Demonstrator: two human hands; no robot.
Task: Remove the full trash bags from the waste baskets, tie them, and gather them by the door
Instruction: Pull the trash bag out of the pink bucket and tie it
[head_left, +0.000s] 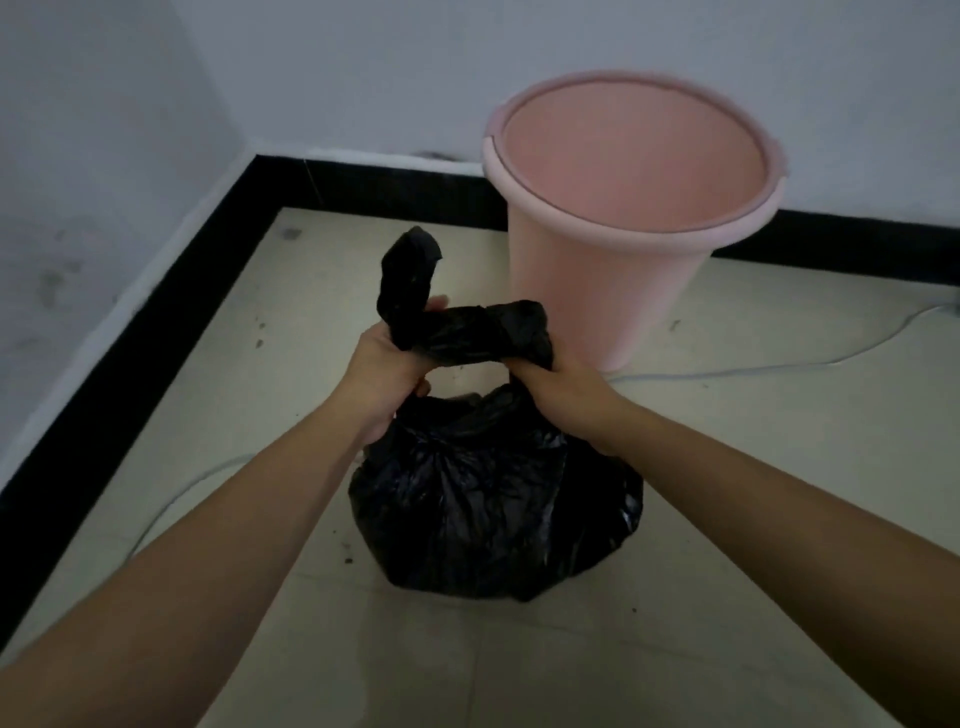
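A full black trash bag (493, 504) sits on the tiled floor in the middle of the view. Its gathered top is twisted into a rope that bends into a loop above the bag. My left hand (382, 374) grips the left part of that twisted top, and one loose end sticks up above it. My right hand (550, 387) grips the right part of the twist, where a bunched end pokes out. Behind the bag, to the right, stands a pink waste basket (613, 296) with no liner in it.
The basket stands near a room corner with white walls and a black skirting (171, 291). A thin white cable (779, 366) runs over the floor behind the basket and another stretch lies at the left. Small bits of dirt dot the tiles.
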